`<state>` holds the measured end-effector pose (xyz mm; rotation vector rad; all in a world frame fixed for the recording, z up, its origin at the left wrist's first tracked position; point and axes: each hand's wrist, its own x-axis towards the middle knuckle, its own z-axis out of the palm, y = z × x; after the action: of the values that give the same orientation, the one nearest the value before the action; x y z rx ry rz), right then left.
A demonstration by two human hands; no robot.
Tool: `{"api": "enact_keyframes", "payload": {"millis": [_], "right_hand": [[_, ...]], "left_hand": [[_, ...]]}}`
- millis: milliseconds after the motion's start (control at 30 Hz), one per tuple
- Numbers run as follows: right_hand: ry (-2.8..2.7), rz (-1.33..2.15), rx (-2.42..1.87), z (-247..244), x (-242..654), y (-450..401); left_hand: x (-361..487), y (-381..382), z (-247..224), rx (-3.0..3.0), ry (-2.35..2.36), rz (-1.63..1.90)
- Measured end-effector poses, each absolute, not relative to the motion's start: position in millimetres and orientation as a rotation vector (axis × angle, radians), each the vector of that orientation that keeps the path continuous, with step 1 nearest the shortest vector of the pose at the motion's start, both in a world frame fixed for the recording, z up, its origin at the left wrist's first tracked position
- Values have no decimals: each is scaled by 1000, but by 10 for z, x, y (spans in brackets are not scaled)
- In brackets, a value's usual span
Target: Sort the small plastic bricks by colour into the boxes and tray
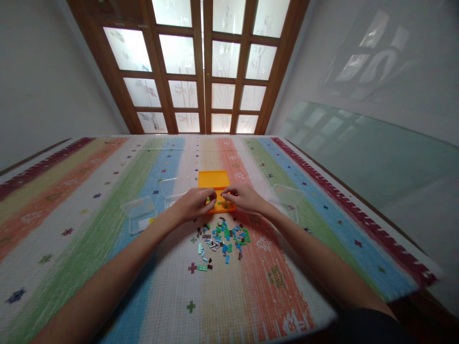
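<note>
An orange box (213,178) lies with its lid folded back on the striped cloth, and a few small green pieces show inside its near half. Over the left side of that half is my left hand (199,200), its fingers curled together. From the right, my right hand (244,197) reaches over the same half with thumb and forefinger pinched. Whatever either hand holds is too small to make out. Just in front of the box spreads a loose pile of small building bricks (226,234), in green, blue, brown and grey.
A clear plastic box (138,220) with a yellow item in it stands open at the left. More clear containers sit behind my left hand and right of my right wrist (292,212). The striped cloth (172,296) covers the table; wooden glazed doors (204,114) rise beyond.
</note>
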<state>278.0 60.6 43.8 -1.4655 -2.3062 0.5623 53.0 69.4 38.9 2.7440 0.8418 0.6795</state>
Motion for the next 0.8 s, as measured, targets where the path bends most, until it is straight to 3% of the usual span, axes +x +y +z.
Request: {"api": "enact_keyframes", "payload": {"millis": [133, 233, 800], "right_hand": [[-2037, 1098, -1285, 439, 2761, 582], [-1892, 1313, -1243, 419, 2744, 569], [-1630, 1428, -1169, 439, 2715, 575]], "left_hand": [[548, 691, 361, 2691, 871, 850], [551, 687, 359, 2660, 872, 930], [586, 631, 412, 2568, 857, 995]]}}
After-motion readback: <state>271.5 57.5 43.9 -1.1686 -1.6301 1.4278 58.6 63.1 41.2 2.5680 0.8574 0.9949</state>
